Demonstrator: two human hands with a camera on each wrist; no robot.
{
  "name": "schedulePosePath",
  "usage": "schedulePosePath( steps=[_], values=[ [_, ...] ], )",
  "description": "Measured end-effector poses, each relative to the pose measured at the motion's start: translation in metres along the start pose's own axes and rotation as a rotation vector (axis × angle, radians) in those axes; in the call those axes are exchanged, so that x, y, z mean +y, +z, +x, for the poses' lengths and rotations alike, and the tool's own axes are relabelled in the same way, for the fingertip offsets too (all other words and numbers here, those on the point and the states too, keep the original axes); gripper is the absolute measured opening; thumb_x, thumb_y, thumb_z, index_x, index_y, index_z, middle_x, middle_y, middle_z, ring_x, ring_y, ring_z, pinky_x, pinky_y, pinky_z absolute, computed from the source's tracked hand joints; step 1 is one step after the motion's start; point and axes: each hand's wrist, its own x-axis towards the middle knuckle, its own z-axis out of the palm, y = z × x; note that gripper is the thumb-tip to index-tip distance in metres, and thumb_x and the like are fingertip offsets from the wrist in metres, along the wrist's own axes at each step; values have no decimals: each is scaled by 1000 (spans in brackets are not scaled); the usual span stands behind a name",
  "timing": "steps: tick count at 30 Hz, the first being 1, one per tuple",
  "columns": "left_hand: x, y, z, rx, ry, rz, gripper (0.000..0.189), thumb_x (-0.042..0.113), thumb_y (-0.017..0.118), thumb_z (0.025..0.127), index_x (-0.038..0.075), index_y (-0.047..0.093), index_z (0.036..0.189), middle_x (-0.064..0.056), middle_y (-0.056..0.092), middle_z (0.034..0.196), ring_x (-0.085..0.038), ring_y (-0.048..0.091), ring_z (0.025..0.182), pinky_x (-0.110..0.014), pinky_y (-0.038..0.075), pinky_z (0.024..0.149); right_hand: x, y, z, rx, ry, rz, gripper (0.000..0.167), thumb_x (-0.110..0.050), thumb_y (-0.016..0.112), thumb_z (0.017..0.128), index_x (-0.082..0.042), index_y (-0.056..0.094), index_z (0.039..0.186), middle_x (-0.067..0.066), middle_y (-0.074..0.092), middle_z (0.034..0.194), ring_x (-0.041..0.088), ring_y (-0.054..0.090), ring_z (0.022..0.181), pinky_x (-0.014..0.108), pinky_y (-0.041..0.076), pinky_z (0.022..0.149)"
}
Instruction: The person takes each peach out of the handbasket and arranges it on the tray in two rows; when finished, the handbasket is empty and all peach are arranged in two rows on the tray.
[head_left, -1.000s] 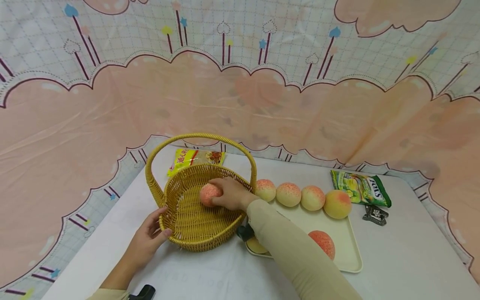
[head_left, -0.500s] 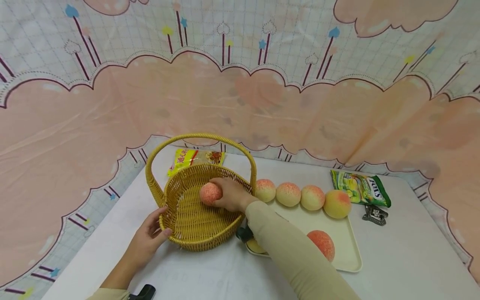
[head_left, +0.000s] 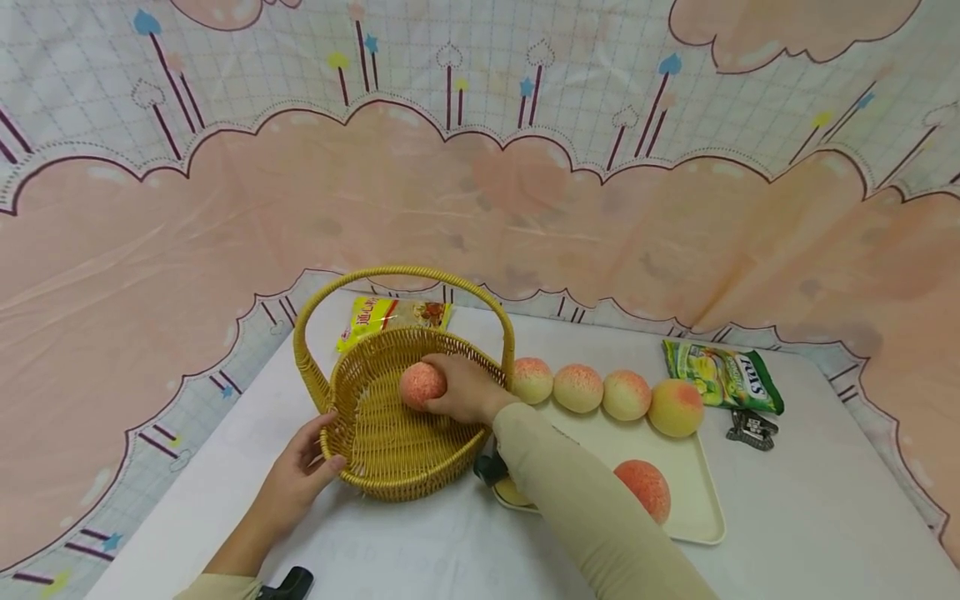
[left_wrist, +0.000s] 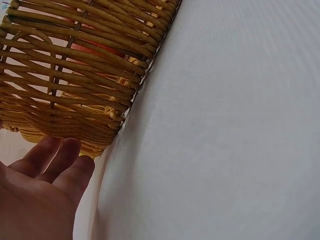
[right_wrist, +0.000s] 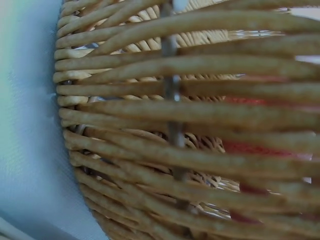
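Observation:
A golden wicker basket (head_left: 408, 467) with a tall hooped handle stands on the left part of the white table. My left hand (head_left: 296, 479) holds it by the left side of its rim. In the left wrist view, fingertips (left_wrist: 70, 146) lie against the outside of the weave. My right hand (head_left: 468, 387) reaches over the right rim into the basket and grips a reddish peach (head_left: 422, 386) near the basket's floor. Through the weave in the right wrist view, red patches of the peach (right_wrist: 260, 147) show. The right hand itself is hidden there.
Right of the basket lies a cream tray (head_left: 693, 475) with several peaches (head_left: 577, 388) along its back edge. A redder peach (head_left: 643, 492) sits nearer the front, partly behind the right sleeve. Behind are a yellow packet (head_left: 367, 317), a green candy bag (head_left: 723, 377) and a small black packet (head_left: 752, 429).

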Motion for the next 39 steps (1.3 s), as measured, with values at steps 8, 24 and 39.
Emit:
schedulePosePath(
  steps=[8,24,39],
  values=[
    [0,-1,0,-6,-5,-6,60,10,61,100,-2,31,151,-32,29,152,-50,38,134,-3,35,91,0,-1,-2,35,-39,2,67,-24,75,89,-11,46,148,8,53,142,23,50,128,38,44,105],
    [3,0,0,-2,-13,9,60,9,62,100,-2,31,151,-32,30,152,-50,39,133,-3,36,90,-18,-26,-28,53,-105,-1,71,-31,75,88,-13,45,150,4,50,146,21,47,131,37,44,105],
    [4,-1,1,-13,-8,29,60,9,61,100,-2,31,151,-35,35,147,-52,42,130,-5,37,89,-21,-59,-83,54,-138,114,68,-27,77,88,-14,48,148,2,54,142,18,56,119,34,52,94]
  ],
)
